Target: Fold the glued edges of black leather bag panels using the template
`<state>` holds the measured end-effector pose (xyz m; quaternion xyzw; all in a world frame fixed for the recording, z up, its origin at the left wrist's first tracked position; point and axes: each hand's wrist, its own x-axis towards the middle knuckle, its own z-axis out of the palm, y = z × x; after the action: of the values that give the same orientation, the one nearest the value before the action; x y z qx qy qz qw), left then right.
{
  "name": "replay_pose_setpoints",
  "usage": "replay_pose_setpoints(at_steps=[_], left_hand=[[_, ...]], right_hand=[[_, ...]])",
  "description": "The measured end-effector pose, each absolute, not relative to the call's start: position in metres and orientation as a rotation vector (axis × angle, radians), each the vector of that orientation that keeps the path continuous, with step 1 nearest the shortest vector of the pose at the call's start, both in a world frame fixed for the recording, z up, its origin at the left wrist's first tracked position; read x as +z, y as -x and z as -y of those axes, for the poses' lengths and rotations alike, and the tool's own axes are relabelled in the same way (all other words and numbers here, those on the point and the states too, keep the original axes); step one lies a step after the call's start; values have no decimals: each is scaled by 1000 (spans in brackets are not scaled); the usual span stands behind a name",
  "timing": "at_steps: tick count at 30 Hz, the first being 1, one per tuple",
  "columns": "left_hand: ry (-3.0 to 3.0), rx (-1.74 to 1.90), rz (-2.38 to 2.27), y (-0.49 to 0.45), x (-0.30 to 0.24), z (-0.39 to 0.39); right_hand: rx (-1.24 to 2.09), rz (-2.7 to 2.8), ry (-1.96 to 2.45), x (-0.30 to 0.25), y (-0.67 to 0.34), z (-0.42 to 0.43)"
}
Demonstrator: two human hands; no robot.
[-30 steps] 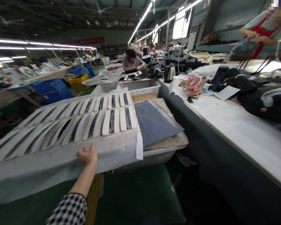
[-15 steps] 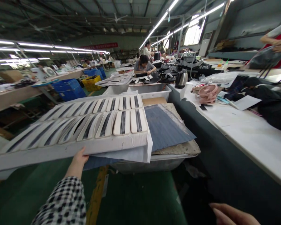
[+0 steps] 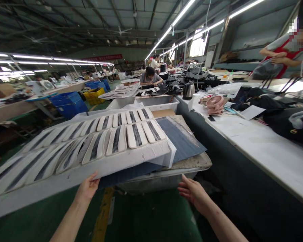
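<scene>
My left hand (image 3: 88, 187) grips the near edge of a long white board (image 3: 65, 178), thumb on top and fingers underneath. The board is lifted and carries two rows of white strips with dark centres (image 3: 116, 139). Its right end lies over a blue-grey sheet (image 3: 181, 139) on a grey bin (image 3: 164, 178). My right hand (image 3: 192, 192) is stretched out open, fingers apart, just below and to the right of the board's right corner, touching nothing.
A long white-topped workbench (image 3: 255, 148) runs along the right with a pink fan (image 3: 214, 102), a kettle (image 3: 188, 90) and black bags (image 3: 288, 121). A person in red (image 3: 282, 57) stands behind it. Blue crates (image 3: 68, 102) and seated workers (image 3: 150, 75) are further back.
My left hand went from resting on the board's cover to gripping its near edge, and the board tilted up. My right hand came into view and reached up towards the board's right corner.
</scene>
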<state>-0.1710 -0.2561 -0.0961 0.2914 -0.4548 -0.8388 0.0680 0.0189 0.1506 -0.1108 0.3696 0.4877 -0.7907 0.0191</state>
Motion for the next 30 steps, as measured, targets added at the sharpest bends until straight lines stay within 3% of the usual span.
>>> replay_pose_setpoints(at_steps=[10, 20, 26, 30], left_hand=[[-927, -2588, 1420, 95, -113, 264], [-962, -2716, 1542, 85, -163, 303], [-871, -2549, 1401, 84, -135, 327], [-663, -2449, 1405, 87, -93, 310]], right_hand=[[-2933, -1105, -1054, -86, 79, -95], [-2855, -1288, -1383, -76, 99, -74], [-2800, -1390, -1384, -59, 88, -49], [-2856, -1438, -1305, -16, 91, -52]])
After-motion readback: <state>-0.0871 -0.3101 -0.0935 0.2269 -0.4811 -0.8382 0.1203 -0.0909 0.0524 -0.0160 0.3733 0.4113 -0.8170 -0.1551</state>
